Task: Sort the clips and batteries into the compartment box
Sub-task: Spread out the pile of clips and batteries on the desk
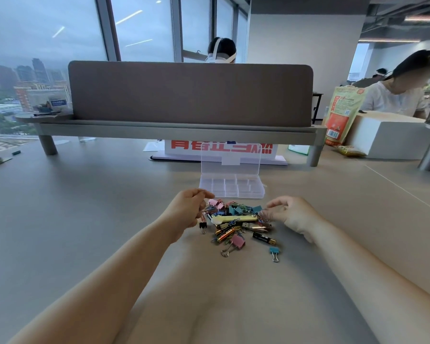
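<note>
Compartment box: clear plastic, lid raised, mid-table, just beyond pile of binder clips, paper clips and batteries. Black battery and blue binder clip lie at pile's near right edge.
Left hand: fingers curled at pile's left edge; grip on any item not discernible.
Right hand: fingers loosely curled, tips at pile's right edge; blurred, hold not discernible.
Table: grey-beige, matte.
Brown partition screen behind box; tall windows beyond, city view.

Bare table lies open at frame left and right. At centre the pile of clips and batteries sits just below the compartment box, whose upright lid walls its upper side. The left hand and right hand flank the pile.
</note>
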`<state>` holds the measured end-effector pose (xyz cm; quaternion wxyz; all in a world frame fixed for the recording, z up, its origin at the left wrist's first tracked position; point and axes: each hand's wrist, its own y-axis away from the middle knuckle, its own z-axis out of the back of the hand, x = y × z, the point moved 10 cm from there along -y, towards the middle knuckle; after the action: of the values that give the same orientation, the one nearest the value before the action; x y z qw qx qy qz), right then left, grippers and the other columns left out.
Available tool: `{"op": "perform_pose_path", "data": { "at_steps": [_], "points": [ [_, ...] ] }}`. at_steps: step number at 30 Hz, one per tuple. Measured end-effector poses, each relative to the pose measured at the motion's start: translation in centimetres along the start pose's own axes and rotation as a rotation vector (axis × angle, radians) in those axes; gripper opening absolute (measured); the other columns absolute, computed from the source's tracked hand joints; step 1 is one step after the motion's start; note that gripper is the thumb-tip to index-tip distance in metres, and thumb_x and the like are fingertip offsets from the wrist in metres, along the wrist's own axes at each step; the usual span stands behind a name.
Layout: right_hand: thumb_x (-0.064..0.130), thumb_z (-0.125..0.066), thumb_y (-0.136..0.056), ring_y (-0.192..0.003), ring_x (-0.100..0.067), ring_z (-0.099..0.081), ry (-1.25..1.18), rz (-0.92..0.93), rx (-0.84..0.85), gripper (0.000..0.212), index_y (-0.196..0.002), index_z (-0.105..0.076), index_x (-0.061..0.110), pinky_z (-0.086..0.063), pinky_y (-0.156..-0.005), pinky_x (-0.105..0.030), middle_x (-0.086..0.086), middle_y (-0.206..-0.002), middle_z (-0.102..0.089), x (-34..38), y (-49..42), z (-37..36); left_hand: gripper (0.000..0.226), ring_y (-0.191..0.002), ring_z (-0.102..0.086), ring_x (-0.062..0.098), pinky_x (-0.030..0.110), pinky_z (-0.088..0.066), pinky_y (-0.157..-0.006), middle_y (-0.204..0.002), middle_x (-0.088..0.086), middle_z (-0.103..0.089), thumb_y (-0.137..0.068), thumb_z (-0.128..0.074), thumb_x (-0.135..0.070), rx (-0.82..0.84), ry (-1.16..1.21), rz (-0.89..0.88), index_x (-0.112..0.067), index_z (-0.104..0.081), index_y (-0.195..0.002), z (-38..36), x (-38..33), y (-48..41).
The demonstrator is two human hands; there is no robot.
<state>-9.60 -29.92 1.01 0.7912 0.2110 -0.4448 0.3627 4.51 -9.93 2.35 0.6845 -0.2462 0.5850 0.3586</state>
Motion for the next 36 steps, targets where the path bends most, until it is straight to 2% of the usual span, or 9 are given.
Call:
{"op": "perform_pose_path", "data": {
  "at_steps": [2,5,12,17,21,24,28,31,36],
  "points": [
    [0.036,-0.081,-0.068,-0.080,-0.011,-0.047,0.049,0.018,-0.014,0.042,-0.104,-0.067,0.018,-0.036,-0.067,-0.025,0.009,-0.076,-0.048,0.3,-0.6,0.1,0.029,-0.046,-0.031,0.009,0.016,-0.028,-0.040,-0.060,-0.006,-0.046,-0.101,-0.036,-0.020,-0.050,-0.257,-0.136,-0.013,-0.064,-0.097,-0.4,-1.5,-0.8],
    [0.044,-0.081,-0.065,-0.096,-0.018,-0.053,0.041,0.027,-0.053,0.045,-0.101,-0.070,0.019,-0.040,-0.081,-0.028,0.004,-0.091,-0.059,0.4,-1.4,-0.1,0.023,-0.058,-0.050,0.009,0.020,-0.043,-0.053,-0.077,-0.004,-0.064,-0.096,-0.050,-0.032,-0.091,-0.471,-0.272,-0.016,-0.067,-0.098,-1.6,-2.5,-1.8],
    [0.043,-0.079,-0.070,-0.079,-0.015,-0.061,0.237,0.077,-0.087,0.026,-0.078,-0.067,0.022,-0.050,-0.076,-0.033,0.006,-0.077,-0.065,0.8,-2.5,-0.8,0.021,-0.087,-0.060,0.015,0.030,-0.052,-0.070,-0.099,-0.005,-0.068,-0.094,-0.051,-0.034,-0.081,-0.785,-0.351,-0.025,-0.067,-0.103,-3.3,-1.8,-2.9],
    [0.028,-0.076,-0.073,-0.066,-0.016,-0.055,0.079,0.059,-0.167,0.019,-0.073,-0.070,0.010,-0.045,-0.065,-0.029,0.000,-0.066,-0.064,0.7,-2.7,0.4,0.036,-0.055,-0.044,0.005,0.025,-0.034,-0.051,-0.066,-0.011,-0.051,-0.101,-0.033,-0.032,-0.127,-0.656,-0.378,-0.015,-0.065,-0.097,-2.5,-2.4,-2.6],
    [0.023,-0.074,-0.075,-0.065,-0.021,-0.051,0.065,0.012,-0.287,0.023,-0.075,-0.069,0.000,-0.038,-0.061,-0.027,-0.008,-0.061,-0.060,-0.3,-2.5,2.6,0.029,-0.060,-0.046,0.004,0.024,-0.035,-0.054,-0.071,-0.010,-0.052,-0.102,-0.030,-0.020,-0.137,-0.570,-0.372,-0.016,-0.058,-0.109,-1.9,-2.3,-2.5],
    [0.024,-0.070,-0.077,-0.073,-0.037,-0.058,0.201,0.008,-0.272,0.029,-0.083,-0.067,-0.005,-0.039,-0.062,-0.028,-0.022,-0.082,-0.068,-0.5,-2.7,2.2,0.030,-0.063,-0.048,0.007,0.024,-0.037,-0.056,-0.077,-0.007,-0.055,-0.101,-0.028,-0.016,-0.133,-0.534,-0.353,-0.018,-0.054,-0.115,-1.6,-1.9,-2.5],
    [0.028,-0.071,-0.079,-0.090,-0.025,-0.061,0.229,0.020,-0.263,0.023,-0.092,-0.069,0.009,-0.045,-0.074,-0.029,-0.005,-0.089,-0.069,-0.2,-2.6,2.1,0.028,-0.062,-0.047,0.012,0.031,-0.039,-0.058,-0.073,-0.005,-0.051,-0.102,-0.027,-0.021,-0.131,-0.574,-0.313,-0.023,-0.053,-0.110,-1.5,-1.4,-2.6],
    [0.022,-0.075,-0.078,-0.070,-0.015,-0.055,0.152,0.063,-0.228,0.011,-0.082,-0.069,0.013,-0.038,-0.058,-0.024,0.007,-0.066,-0.059,0.5,-1.8,2.2,0.028,-0.063,-0.049,0.011,0.030,-0.038,-0.056,-0.073,-0.006,-0.054,-0.102,-0.027,-0.024,-0.159,-0.658,-0.325,-0.025,-0.054,-0.108,-1.4,-1.6,-2.4],
    [0.036,-0.085,-0.065,-0.058,-0.005,-0.045,0.209,0.073,-0.034,0.031,-0.079,-0.068,0.014,-0.031,-0.052,-0.021,0.010,-0.059,-0.051,1.4,-0.6,0.9,0.023,-0.059,-0.045,0.006,0.026,-0.032,-0.050,-0.067,-0.013,-0.049,-0.099,-0.036,-0.029,-0.166,-0.739,-0.361,-0.029,-0.057,-0.110,-1.5,-1.8,-2.3]
  ]
}}
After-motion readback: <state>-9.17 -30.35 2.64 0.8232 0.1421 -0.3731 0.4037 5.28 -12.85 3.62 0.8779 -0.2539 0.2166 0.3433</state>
